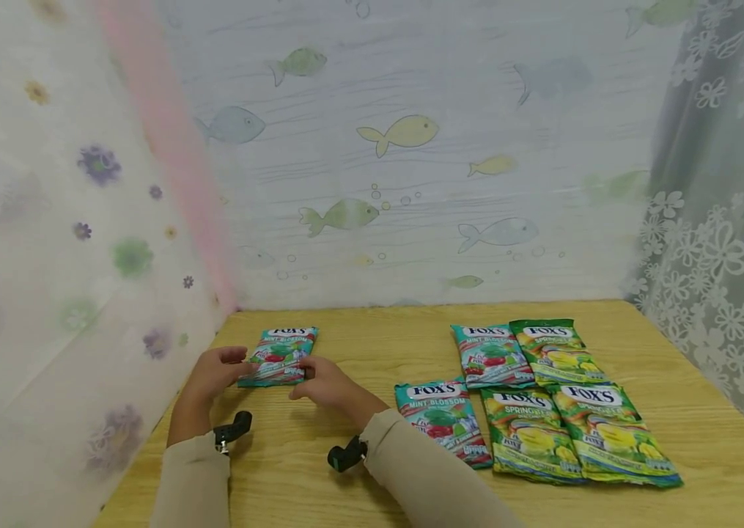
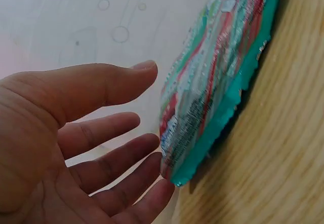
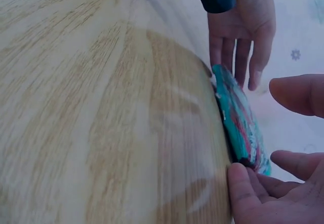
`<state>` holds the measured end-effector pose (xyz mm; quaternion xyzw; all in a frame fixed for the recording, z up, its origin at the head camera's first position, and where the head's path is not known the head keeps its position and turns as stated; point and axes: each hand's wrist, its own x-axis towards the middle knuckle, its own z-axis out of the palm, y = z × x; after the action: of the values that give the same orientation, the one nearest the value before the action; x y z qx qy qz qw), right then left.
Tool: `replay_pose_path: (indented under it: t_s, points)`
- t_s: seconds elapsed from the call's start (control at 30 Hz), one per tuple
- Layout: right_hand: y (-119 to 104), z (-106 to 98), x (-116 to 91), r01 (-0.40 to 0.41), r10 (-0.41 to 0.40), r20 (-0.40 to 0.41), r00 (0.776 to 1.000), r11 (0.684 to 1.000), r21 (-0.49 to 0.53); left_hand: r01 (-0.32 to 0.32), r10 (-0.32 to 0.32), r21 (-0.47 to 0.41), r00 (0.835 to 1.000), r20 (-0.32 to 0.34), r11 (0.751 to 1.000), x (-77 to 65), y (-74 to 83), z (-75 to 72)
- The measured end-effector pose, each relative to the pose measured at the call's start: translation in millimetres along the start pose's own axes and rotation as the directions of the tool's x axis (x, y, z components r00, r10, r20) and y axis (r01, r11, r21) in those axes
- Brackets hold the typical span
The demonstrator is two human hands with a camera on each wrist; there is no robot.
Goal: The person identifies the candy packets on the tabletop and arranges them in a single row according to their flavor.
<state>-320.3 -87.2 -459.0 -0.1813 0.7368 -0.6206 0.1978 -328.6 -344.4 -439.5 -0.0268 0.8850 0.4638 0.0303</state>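
Note:
A teal-and-red Fox's Mint Blossom candy bag point(image 1: 282, 357) lies flat on the left part of the wooden table. My left hand point(image 1: 210, 374) is at its left side, fingertips right at the bag's edge. In the left wrist view the thumb point(image 2: 121, 79) stands apart from the fingers, which are fairly straight. On the other side, my right hand point(image 1: 332, 389) has its fingertips at the bag's lower right edge. From the right wrist view, its thumb point(image 3: 296, 95) is raised off the bag point(image 3: 240, 120), with fingers spread beside the near end.
To the right lie two more Mint Blossom bags point(image 1: 492, 356) and several green-yellow Fox's Spring Tea bags point(image 1: 616, 433) in two close rows. The wooden table point(image 1: 306, 469) meets a fish-patterned curtain point(image 1: 345, 271) behind and a flowered one point(image 1: 134, 308) at left.

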Motion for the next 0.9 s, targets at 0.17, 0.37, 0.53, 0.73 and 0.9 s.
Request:
replay_pose_path:
  t_s: [0.17,0.37,0.53,0.73,0.9]
  points:
    - [-5.3,-0.9,-3.5,0.013,-0.013,-0.011,1.000,1.000,0.019,-0.040,0.040,0.008,0.999,0.001,0.999,-1.6,8.9,-2.4]
    - [-12.4,-3.4,-7.9,0.042,-0.042,-0.022,0.999,0.999,0.001,-0.077,0.077,0.003,0.997,-0.002,0.997,-0.7,23.7,-2.9]
    - [-19.0,-9.7,-15.5,0.067,-0.068,-0.031,0.997,0.998,-0.008,-0.121,0.121,0.001,0.993,0.011,0.993,0.4,36.3,0.9]
    - [-27.2,-22.7,-27.0,0.086,-0.088,-0.048,0.995,0.995,-0.051,-0.177,0.177,-0.007,0.984,0.028,0.984,-0.6,52.2,7.6]
    - [-30.7,-37.9,-36.7,0.118,-0.122,-0.065,0.990,0.991,-0.071,-0.215,0.216,-0.031,0.976,0.027,0.976,-3.9,69.2,14.9]
